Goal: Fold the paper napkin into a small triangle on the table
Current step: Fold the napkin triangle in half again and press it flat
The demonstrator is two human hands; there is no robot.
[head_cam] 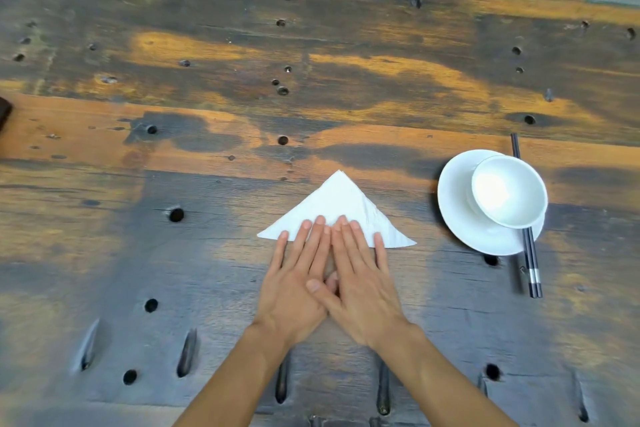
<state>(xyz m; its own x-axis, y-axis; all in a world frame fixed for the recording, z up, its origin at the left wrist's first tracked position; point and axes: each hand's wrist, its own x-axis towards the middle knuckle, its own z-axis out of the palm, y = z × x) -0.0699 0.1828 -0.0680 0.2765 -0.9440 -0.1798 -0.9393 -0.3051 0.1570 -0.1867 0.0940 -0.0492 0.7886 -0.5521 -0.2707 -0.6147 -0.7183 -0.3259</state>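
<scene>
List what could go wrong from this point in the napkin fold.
1. Both hands, left hand and right hand, press only the near edge of the napkin; its far tip lies free and could lift or shift.
2. The next fold swings a corner sideways; the bowl on its saucer and the chopsticks sit close on the right.

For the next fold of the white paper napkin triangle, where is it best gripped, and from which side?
Probably at the right corner of the white paper napkin triangle, pinched from the right by the right hand. That thin tip lies flat and uncovered, while both palms press the long near edge. The left hand can hold it down.
</scene>
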